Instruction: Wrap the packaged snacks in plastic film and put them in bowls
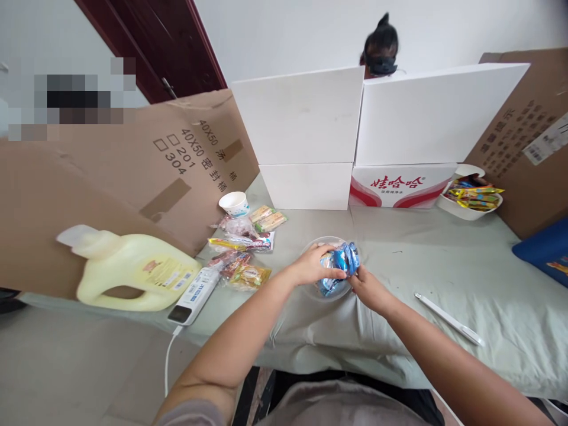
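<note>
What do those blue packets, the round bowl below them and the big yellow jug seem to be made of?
Blue packets: probably plastic film, perhaps foil-lined, as they look shiny and crinkled. Bowl: likely clear plastic, since the colour of the cloth shows through; glass isn't ruled out. Jug: apparently moulded plastic, smooth, with a handle formed as one piece.

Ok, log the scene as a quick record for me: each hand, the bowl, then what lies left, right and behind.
left hand: thumb and fingers around shiny blue plastic packets
right hand: fingertips at the packets' right side; grip unclear
below hands: clear round plastic bowl; packets in or just over it, hard to tell
left: assorted wrapped snacks, white paper cup, pale-yellow plastic jug
right: slim white pen-shaped tool on grey-green cloth
behind: stacked white cardboard boxes
</note>
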Available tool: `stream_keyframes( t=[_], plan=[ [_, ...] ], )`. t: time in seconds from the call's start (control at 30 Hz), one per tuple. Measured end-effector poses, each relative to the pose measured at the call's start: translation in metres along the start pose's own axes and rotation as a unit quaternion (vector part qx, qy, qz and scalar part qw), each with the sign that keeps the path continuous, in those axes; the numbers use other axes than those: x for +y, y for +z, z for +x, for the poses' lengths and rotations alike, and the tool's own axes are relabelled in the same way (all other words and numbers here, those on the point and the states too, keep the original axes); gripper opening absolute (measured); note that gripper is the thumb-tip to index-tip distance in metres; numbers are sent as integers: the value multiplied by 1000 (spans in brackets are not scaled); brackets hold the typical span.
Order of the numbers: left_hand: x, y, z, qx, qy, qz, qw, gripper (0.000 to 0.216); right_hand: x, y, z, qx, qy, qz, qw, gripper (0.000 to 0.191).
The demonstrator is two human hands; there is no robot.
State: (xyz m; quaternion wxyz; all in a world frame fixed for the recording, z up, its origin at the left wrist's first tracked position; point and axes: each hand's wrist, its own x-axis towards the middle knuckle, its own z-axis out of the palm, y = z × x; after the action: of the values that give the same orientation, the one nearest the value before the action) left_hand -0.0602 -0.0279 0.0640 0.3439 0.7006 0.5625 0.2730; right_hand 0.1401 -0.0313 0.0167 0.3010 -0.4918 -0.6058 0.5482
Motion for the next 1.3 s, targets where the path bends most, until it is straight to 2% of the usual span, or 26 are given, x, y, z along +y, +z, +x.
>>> stream_keyframes(
  t=[0.07,0.17,0.3,0.4,0.47,0.6,0.77,0.9,0.97,1.07,1.17,1.3],
  plan=[
    [2,13,-2,72,-25,29,997,81,-1,3,1,8,3,13,1000,41],
    [6,29,-7,139,-53,34,988,65,1,5,1,-5,24,21,999,46],
    [3,33,-11,187,-51,20,981,51,0,3,-4,-56,66,65,994,56],
    [-5,29,-14,215,-44,-46,975,46,-8,2,-6,-81,64,118,988,65],
    [-12,25,-17,224,-59,-141,963,43,-16,2,-5,-79,73,134,985,71],
    [-25,13,-27,234,-79,-328,912,38,-28,6,7,-59,100,109,987,88],
    [-36,-13,-40,309,-76,-371,872,40,-34,11,23,-34,126,74,989,80],
    [-53,-52,-53,364,-99,-376,846,50,-35,11,26,-19,125,59,990,72],
    [-68,-73,-60,385,-110,-338,852,52,-36,10,26,-8,124,55,991,69],
    [-92,-98,-65,392,-161,-174,889,47,-39,8,26,4,122,53,991,67],
    [-106,-108,-63,332,-251,33,909,39,-40,7,28,8,108,48,993,70],
    [-96,-104,-51,256,-304,190,897,51,-37,4,29,5,87,40,995,73]
  ],
)
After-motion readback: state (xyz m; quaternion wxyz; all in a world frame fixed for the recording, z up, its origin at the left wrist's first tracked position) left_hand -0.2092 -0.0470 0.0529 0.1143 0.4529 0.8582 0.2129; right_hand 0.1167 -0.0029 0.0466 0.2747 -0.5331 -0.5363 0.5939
